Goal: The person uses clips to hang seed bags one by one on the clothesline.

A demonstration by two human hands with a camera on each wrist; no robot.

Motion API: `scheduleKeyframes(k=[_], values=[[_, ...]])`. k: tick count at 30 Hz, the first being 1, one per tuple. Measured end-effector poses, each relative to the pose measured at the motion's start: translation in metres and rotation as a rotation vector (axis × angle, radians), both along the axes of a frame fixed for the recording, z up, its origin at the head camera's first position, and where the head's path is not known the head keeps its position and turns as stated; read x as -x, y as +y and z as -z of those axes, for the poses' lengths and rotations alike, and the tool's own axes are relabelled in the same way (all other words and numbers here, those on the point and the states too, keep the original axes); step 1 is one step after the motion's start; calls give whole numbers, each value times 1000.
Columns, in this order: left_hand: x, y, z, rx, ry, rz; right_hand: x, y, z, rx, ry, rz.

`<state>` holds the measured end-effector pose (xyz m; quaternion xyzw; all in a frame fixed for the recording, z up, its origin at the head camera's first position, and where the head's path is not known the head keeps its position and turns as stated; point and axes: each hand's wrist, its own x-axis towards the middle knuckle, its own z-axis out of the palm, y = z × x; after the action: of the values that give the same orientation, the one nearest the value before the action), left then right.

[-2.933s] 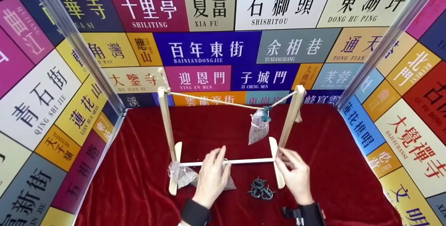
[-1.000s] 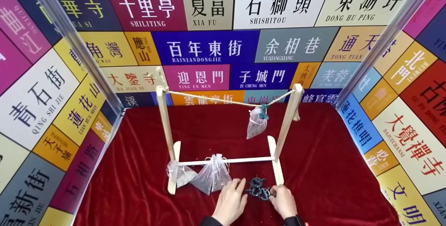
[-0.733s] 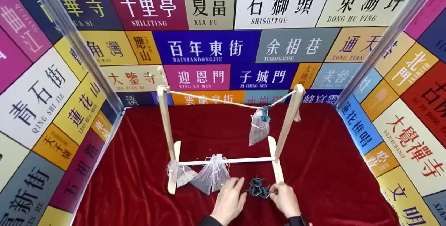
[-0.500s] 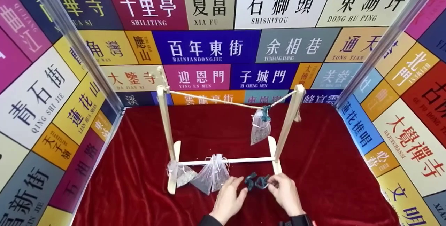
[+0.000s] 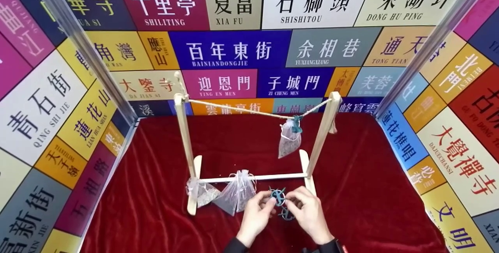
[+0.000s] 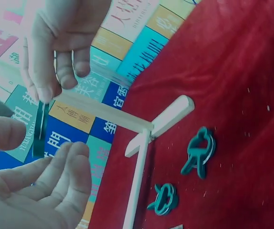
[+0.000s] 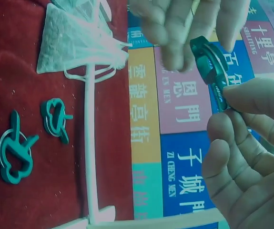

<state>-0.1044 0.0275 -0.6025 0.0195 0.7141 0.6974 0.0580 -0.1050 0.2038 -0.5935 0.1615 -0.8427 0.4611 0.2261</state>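
My right hand [image 5: 310,214] pinches a small green plastic plant clip [image 5: 277,197] by one end between thumb and finger. In the right wrist view that clip [image 7: 208,62] points up toward the fingers of my left hand [image 7: 179,28]. My left hand [image 5: 254,216] is right beside the clip, its thumb and fingers apart on either side, not plainly gripping it. Two more green clips, one larger [image 6: 200,151] and one smaller [image 6: 164,199], lie on the red cloth; in the head view they are partly hidden below the hands.
A wooden frame [image 5: 322,136] stands behind the hands, with a rope [image 5: 237,108] strung between its posts. A mesh bag [image 5: 289,140] hangs there by a green clip [image 5: 297,124]. More filled mesh bags [image 5: 236,196] lie by the frame's left foot on the red cloth [image 5: 156,222].
Both hands moved from the frame's crossbar down to the clips on the cloth. The right hand has since picked one clip up, and the hands have come together around it.
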Motion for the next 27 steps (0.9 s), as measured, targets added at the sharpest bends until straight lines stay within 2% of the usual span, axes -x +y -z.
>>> scheduleKeyframes(k=[3, 6, 9, 11, 14, 19, 21, 24, 27], values=[[1, 0, -1, -75, -42, -22, -1, -4, 1, 10, 15, -18], [2, 0, -1, -132, -77, -41, -5, -12, -12, 51, 31, -23], [2, -1, -2, -199, -118, -47, -6, -16, -18, 105, 23, -36], [2, -2, -4, -257, -152, -42, -5, -15, -16, 144, 0, -47], [1, -4, -6, -341, -192, -18, -3, -9, -8, 217, -86, -92], [-1, -8, -7, -437, -253, 70, -3, -5, -7, 346, -241, -218], [-2, -9, -7, -458, -272, 103, -3, -4, -8, 369, -262, -258], [-4, -11, -7, -479, -291, 129, -4, -3, -7, 385, -248, -298], [-5, -13, -6, -477, -305, 135, -4, -3, -6, 391, -231, -302]])
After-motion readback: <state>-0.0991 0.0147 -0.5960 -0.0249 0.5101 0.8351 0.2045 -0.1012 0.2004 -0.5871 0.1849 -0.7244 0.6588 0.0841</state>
